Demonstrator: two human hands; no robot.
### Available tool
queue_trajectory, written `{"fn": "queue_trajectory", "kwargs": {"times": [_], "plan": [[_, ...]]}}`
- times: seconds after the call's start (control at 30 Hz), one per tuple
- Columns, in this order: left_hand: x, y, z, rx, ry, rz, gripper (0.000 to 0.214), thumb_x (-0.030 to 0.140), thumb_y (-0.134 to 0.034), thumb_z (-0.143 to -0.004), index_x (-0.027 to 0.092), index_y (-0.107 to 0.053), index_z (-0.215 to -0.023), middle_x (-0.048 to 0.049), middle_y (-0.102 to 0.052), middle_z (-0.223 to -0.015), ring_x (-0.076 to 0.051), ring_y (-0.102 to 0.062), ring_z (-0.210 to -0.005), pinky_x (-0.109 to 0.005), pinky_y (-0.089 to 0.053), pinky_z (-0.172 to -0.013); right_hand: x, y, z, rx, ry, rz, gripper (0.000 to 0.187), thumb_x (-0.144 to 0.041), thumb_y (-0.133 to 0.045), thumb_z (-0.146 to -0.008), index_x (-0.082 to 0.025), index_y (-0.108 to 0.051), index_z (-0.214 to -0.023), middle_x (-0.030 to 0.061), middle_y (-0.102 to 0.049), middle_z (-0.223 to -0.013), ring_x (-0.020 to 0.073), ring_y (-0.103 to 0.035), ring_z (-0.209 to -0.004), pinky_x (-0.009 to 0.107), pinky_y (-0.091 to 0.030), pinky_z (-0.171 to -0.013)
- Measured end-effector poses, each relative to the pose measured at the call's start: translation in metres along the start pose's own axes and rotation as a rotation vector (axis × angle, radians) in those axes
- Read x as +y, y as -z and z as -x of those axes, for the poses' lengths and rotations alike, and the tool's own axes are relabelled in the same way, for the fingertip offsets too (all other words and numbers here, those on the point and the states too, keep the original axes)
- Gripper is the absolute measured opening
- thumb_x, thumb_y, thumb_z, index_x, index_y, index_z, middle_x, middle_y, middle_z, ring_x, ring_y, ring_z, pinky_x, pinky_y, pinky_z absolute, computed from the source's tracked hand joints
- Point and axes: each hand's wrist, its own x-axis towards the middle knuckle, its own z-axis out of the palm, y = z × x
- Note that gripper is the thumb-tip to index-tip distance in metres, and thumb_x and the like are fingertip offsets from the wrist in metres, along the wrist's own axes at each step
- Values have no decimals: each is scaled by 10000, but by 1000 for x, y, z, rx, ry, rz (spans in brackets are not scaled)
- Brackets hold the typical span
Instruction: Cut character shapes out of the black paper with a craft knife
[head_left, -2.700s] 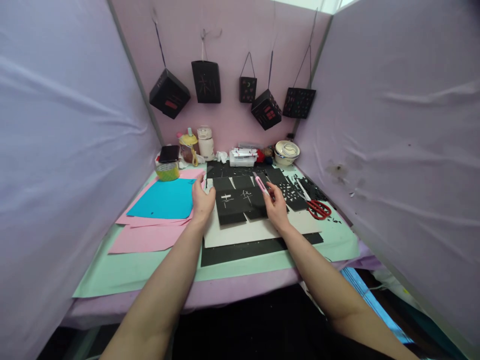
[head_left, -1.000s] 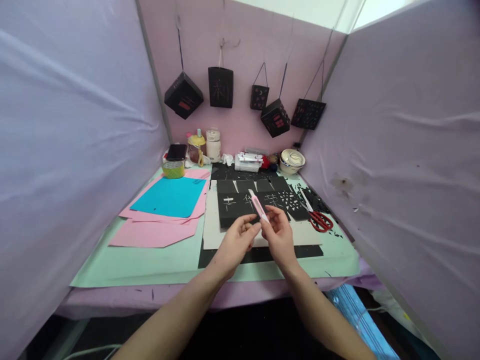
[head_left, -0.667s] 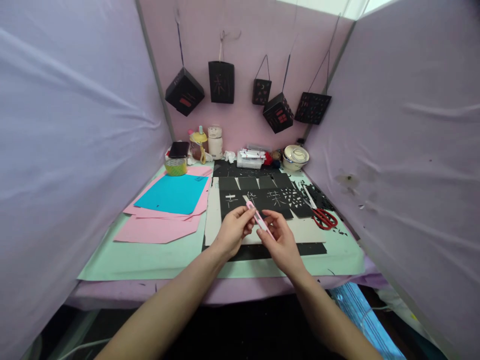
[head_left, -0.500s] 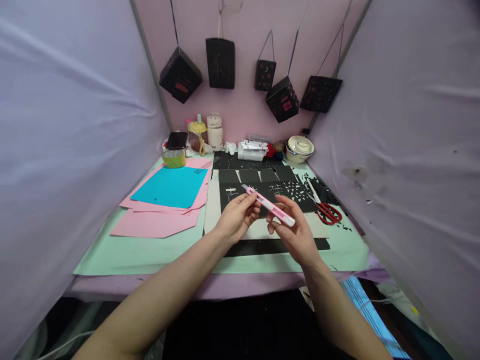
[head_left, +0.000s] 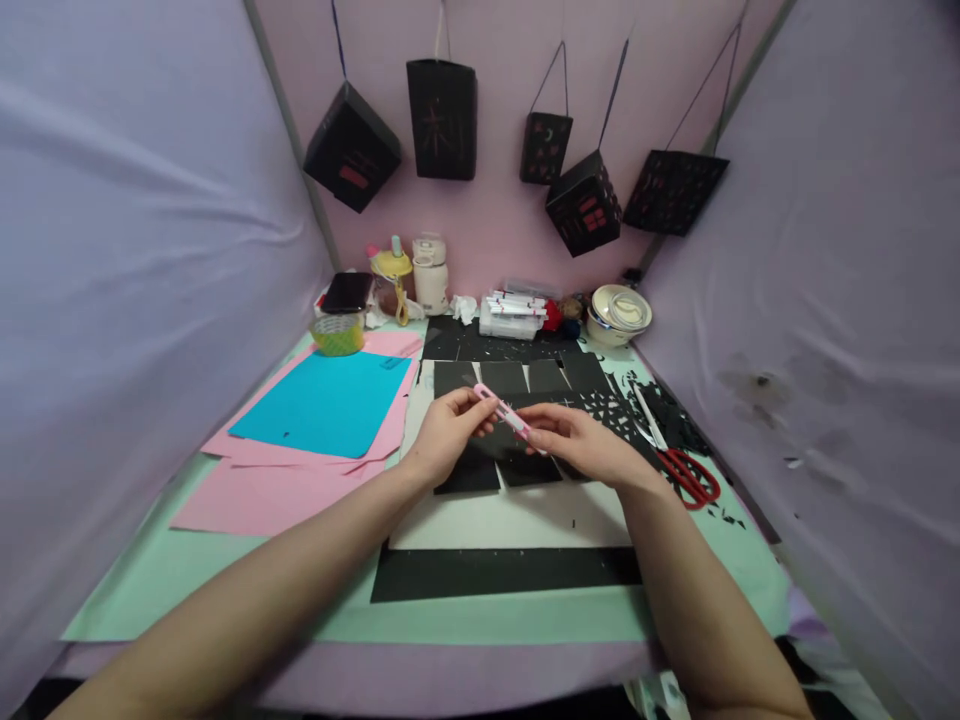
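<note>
A pink and white utility knife (head_left: 504,408) is held up over the black card, slanting down to the right. The fingers and thumb of my left hand (head_left: 448,430) pinch its upper left part. My right hand (head_left: 574,440) is closed on its lower right end. I cannot make out a bare blade on it. Below both hands lies the black card (head_left: 469,465), with flaps along its edges and small cut-outs, partly hidden by my hands. It rests on a pale board (head_left: 480,520).
Red-handled scissors (head_left: 694,480), a white pen (head_left: 649,415) and black scraps lie right. Blue card (head_left: 322,405) covers pink sheets (head_left: 232,500) on the left. A tape roll (head_left: 337,335), bottle (head_left: 430,275), pen box (head_left: 514,315) and bowl (head_left: 619,315) stand behind. Black lanterns (head_left: 442,120) hang above.
My right hand has closed on the knife's lower end, where its fingers were spread before. The grey blade tip seen earlier no longer shows clearly. The view has tilted and moved closer.
</note>
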Motion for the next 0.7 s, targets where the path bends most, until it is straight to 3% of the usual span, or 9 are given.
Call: {"fn": "queue_trajectory", "kwargs": {"times": [0.07, 0.2, 0.4, 0.7], "plan": [[-7, 1, -1, -13, 19, -40, 336, 461, -751, -748, 138, -672, -792, -1, -633, -692, -100, -552, -624, -215, -418, -591, 5, -10, -10, 35, 22, 62, 258, -426, -579, -901, -191, -656, -977, 26, -683, -882, 155, -623, -737, 288, -495, -704], [-19, 2, 2, -31, 79, -87, 311, 454, -717, -774, 148, -664, -787, 18, -591, -628, -103, -530, -589, -218, -405, -562, 21, -34, -16, 175, 28, 201, 338, -415, -435, -976, -202, -522, -728, -23, -504, -656, 129, -462, -598, 246, -370, -560], [-28, 7, 6, -54, 188, -107, 280, 418, -681, -803, 148, -641, -741, 15, -580, -603, -98, -502, -553, -219, -375, -533, 31, -41, -8, 147, -39, 217, 290, -394, -390, -989, -217, -510, -793, -15, -476, -695, 149, -436, -637, 250, -350, -572], [-30, 9, 5, -76, 243, -82, 293, 440, -678, -791, 151, -645, -758, 10, -587, -623, -107, -513, -569, -232, -388, -557, 32, -41, -4, 84, -135, 110, 304, -459, -398, -980, -217, -511, -834, -15, -433, -711, 144, -379, -621, 238, -341, -529]]}}
